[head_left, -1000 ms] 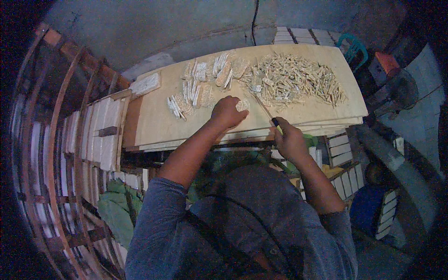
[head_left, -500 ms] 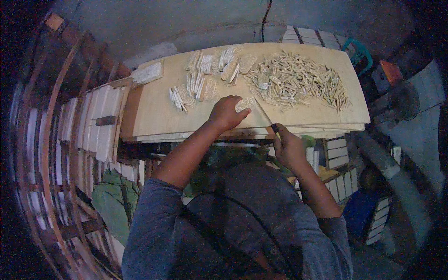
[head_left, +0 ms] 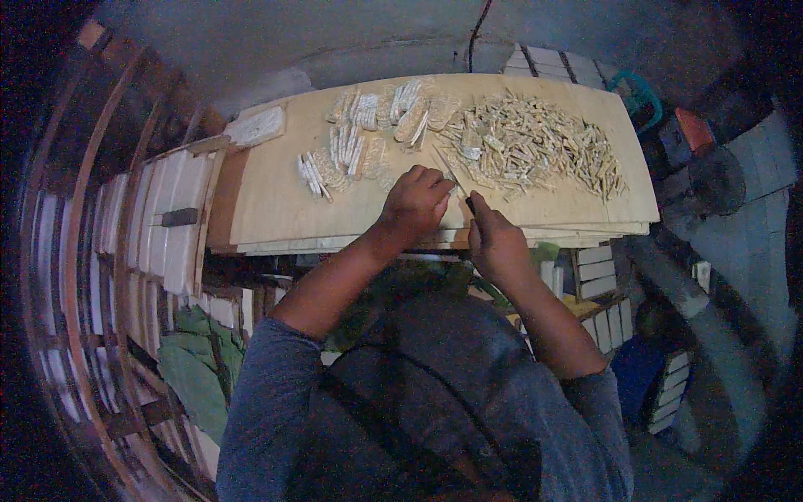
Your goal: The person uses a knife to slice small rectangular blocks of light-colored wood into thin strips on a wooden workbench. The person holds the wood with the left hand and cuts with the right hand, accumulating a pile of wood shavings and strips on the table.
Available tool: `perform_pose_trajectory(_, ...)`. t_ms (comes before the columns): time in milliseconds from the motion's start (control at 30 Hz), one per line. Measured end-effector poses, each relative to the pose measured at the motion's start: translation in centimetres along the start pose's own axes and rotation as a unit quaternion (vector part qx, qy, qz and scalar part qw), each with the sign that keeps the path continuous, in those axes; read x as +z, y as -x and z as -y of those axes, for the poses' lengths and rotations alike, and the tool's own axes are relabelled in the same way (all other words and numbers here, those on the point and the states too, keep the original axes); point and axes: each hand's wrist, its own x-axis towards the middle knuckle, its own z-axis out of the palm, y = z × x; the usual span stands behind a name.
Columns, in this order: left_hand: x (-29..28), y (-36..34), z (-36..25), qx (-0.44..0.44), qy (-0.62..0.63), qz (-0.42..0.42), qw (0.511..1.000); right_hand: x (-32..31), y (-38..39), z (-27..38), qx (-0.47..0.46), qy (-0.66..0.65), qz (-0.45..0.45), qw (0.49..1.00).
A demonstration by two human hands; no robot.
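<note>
My left hand (head_left: 414, 201) is curled at the near part of the pale wooden board (head_left: 280, 197), around a small pale piece that its fingers mostly hide. My right hand (head_left: 498, 247), just right of it, grips the dark handle of a knife (head_left: 452, 176), whose long thin blade points up-left beside the left fingertips. Beyond my hands lie bundles of pale, speckled oval slices (head_left: 410, 125), some standing on edge with white sides showing. A wide heap of short, narrow cut strips (head_left: 548, 146) covers the board's right part.
A pale wrapped slab (head_left: 255, 127) sits at the back left. Wooden racks with white slabs (head_left: 176, 222) are on the left, green cloth (head_left: 192, 368) below. At right are a teal plastic chair (head_left: 644, 109), an orange object (head_left: 693, 127), a fan-like object (head_left: 715, 184) and a blue object (head_left: 636, 376).
My right hand and the knife have moved left, closer to my left hand. My left fingers have curled over the speckled piece that showed earlier, and the hand sits slightly further right.
</note>
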Motion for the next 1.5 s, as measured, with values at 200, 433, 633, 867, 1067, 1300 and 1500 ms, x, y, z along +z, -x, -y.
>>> perform_pose_trajectory(200,-0.5,-0.4,-0.8,-0.005,-0.053,0.042,0.998,0.4,-0.6,0.6,0.022,0.001,0.003,1.0)
perform_pose_trajectory(433,-0.3,-0.5,-1.1,-0.014,-0.073,0.067,0.995,0.0,3.2,-0.4,0.071,-0.026,0.043,0.996)
perform_pose_trajectory(633,0.5,-0.1,-0.6,-0.011,-0.06,0.021,0.998,-3.4,4.9,-0.8,0.078,-0.022,0.116,0.99)
perform_pose_trajectory(867,-0.5,-1.0,-1.2,-0.045,-0.092,0.105,0.989,-0.3,0.2,0.2,0.049,-0.014,0.04,0.998)
perform_pose_trajectory(1067,-0.5,-0.5,-0.9,-0.041,-0.055,0.108,0.992,0.9,1.4,-0.4,0.082,-0.005,0.102,0.991)
perform_pose_trajectory(1300,-0.5,-0.5,-1.1,-0.037,-0.059,0.093,0.993,-0.9,5.6,-1.6,0.074,-0.045,0.064,0.994)
perform_pose_trajectory(1500,-1.0,-0.8,-1.3,-0.026,-0.056,0.102,0.993,1.2,0.7,0.9,0.032,0.017,0.018,0.999)
